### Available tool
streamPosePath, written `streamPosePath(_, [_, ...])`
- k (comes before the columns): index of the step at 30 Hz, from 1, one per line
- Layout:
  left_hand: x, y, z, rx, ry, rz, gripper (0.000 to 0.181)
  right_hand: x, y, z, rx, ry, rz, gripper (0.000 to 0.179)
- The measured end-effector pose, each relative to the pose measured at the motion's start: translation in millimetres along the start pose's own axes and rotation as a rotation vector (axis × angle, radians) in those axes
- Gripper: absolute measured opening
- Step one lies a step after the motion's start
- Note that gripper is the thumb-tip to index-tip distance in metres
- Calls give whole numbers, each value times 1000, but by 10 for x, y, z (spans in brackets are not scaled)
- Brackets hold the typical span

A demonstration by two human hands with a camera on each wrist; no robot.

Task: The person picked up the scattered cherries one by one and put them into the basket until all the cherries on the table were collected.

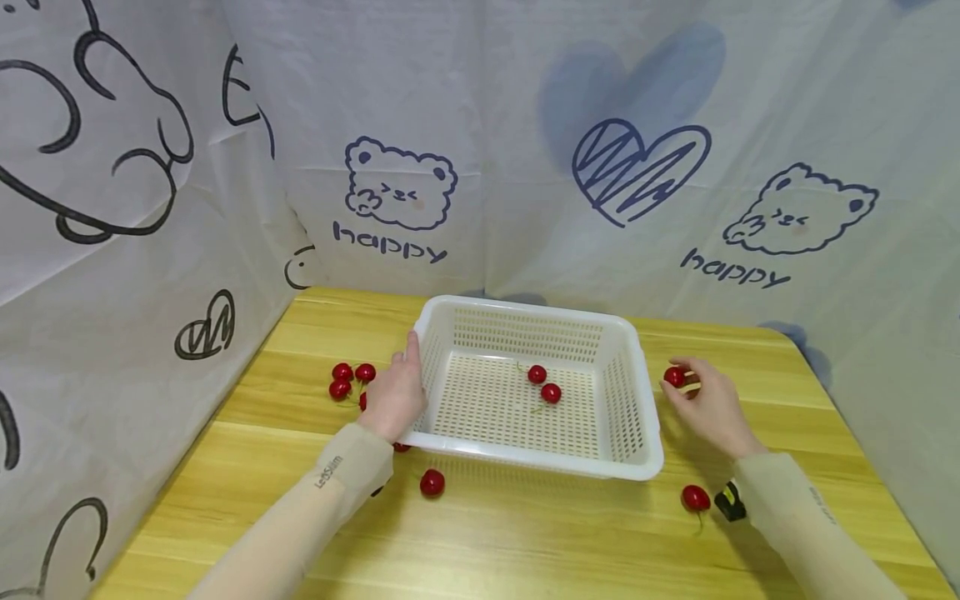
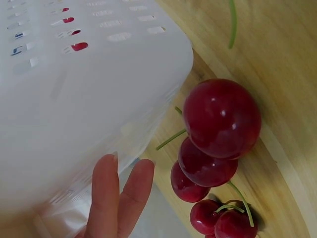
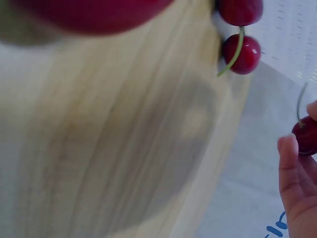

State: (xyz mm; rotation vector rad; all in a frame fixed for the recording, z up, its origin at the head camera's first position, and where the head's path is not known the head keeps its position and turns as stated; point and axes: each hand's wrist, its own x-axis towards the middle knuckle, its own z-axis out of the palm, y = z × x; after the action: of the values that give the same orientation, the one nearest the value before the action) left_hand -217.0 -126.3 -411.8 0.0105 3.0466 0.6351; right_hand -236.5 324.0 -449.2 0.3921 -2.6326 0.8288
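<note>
Thumb and fingertips of the right hand (image 1: 708, 407) pinch a red cherry (image 1: 674, 377) just outside the right rim of the white basket (image 1: 525, 455), with a gap between. The left hand (image 1: 393, 398), fingers nearly straight, rests at the basket's left end. Two cherries (image 1: 551, 393) lie inside the basket. A cluster of cherries (image 1: 341, 389) sits left of that hand, a loose cherry (image 1: 432, 483) near the front rim. The wooden table (image 1: 540, 542) has room in front and on the right, its far edge meeting the printed cloth (image 1: 517, 233)
</note>
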Motion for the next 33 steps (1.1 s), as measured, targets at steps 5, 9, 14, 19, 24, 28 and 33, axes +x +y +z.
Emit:
streamPosePath(5, [7, -1, 1, -11, -8, -3, 86, 50, -53, -14, 23, 92, 7, 32])
streamPosePath(9, [9, -2, 2, -8, -7, -4, 87, 96, -118, -36, 55, 168, -32, 29])
streamPosePath(14, [15, -8, 6, -2, 0, -4, 86, 156, -242, -77, 118, 215, -47, 30])
streamPosePath(19, [14, -10, 5, -20, -6, -3, 87, 232, -392, -112, 161, 259, -57, 29])
streamPosePath(24, [10, -11, 6, -8, -6, 1, 87, 326, -575, -151, 215, 284, -85, 30])
streamPosePath(28, [10, -6, 6, 1, -5, -1, 87, 411, -729, -176, 244, 295, -100, 30])
streamPosePath(33, [6, 1, 5, 3, -6, -8, 88, 527, -902, -171, 270, 292, -125, 30])
